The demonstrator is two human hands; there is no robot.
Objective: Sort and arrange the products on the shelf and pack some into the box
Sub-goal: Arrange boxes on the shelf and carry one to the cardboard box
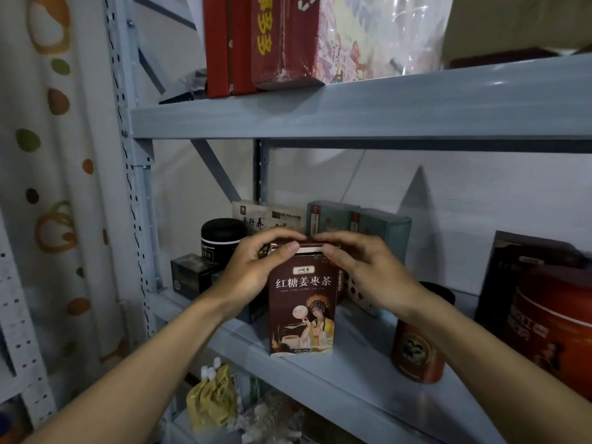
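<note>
Tea box [302, 302] stood upright at the front of the shelf [352, 373]. My left hand [256, 270] and right hand [368, 272] pinched its top flap.

A bare left forearm [153, 357] rises from the lower left corner and a bare right forearm [480, 350] from the lower right, converging toward the centre. The left hand [253, 270] and right hand [365, 270] sit side by side at the same height, wrists nearly straight. Each hand grips the top edge of an upright brown tea box [302, 315]: fingers curled over the top, thumb pressed to the front near the rim. The thumbs point toward each other, a little apart; the index fingertips almost meet above them
</note>
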